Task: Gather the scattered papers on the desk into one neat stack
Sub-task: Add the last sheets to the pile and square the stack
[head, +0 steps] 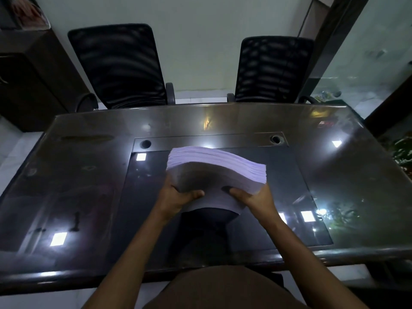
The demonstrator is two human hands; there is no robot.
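**Holding a heavy stack by one edge only**

Gripping the thick paper stack [215,172] at its near edge, the left hand [181,197] and right hand [253,196] each have a thumb pressed on the top sheet. The other fingers are tucked out of sight below, so both hands look clamped on the paper. The stack sits over the middle of the desk [89,175], and its near edge is raised off the glass. Whether its far edge rests on the desk I cannot tell. No loose sheets show elsewhere on the desk, so gathering looks done and squaring remains.

The main risk is the bow. The stack arches between the hands and its far side, and the edges on the right are already fanned into steps. Since only the near edge is held, the weight hangs forward, and a loosened thumb could let the upper sheets shear off toward the desk's far edge, where two chairs [118,65] stand. The desk's top is glossy glass, so a stack set down tilted may skate or splay rather than settle square.
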